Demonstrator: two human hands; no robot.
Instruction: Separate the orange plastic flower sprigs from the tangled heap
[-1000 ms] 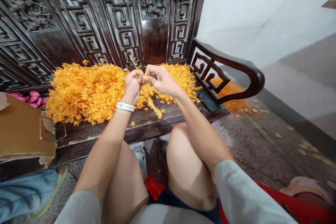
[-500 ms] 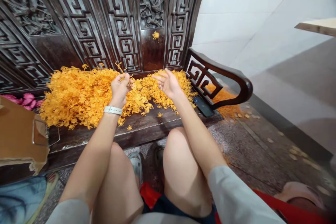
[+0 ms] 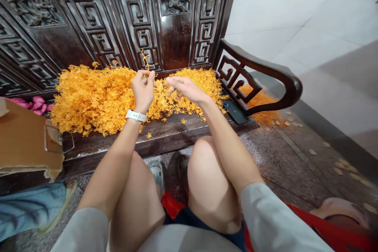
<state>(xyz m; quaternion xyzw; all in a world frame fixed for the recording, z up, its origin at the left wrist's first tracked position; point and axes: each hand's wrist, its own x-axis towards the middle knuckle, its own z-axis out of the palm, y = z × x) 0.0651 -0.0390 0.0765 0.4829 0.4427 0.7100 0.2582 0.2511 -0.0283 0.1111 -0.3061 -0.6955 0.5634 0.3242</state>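
Observation:
My left hand (image 3: 143, 89), with a pale watch on its wrist, pinches a thin branched orange stem (image 3: 145, 60) that sticks up above the fingertips. Close to its right, my right hand (image 3: 186, 88) has its fingers bent toward the left hand; they look pressed together, and what they hold, if anything, is too small to make out. Behind the left hand rises a large heap of orange plastic-looking flower pieces (image 3: 88, 100). A lower heap of the same pieces (image 3: 203, 78) spreads behind the right hand on the dark wooden bench (image 3: 171, 128).
A cardboard box (image 3: 26, 138) stands at the left, with pink flowers (image 3: 38, 104) behind it. A dark phone (image 3: 235, 112) lies by the carved armrest (image 3: 291, 86). Orange bits (image 3: 262, 114) lie beyond the armrest. Another person's leg (image 3: 32, 208) shows at lower left.
A small orange piece that was in the air before the bench back is out of sight. My right hand has turned, its fingers now closer to the left hand. The view has shifted slightly.

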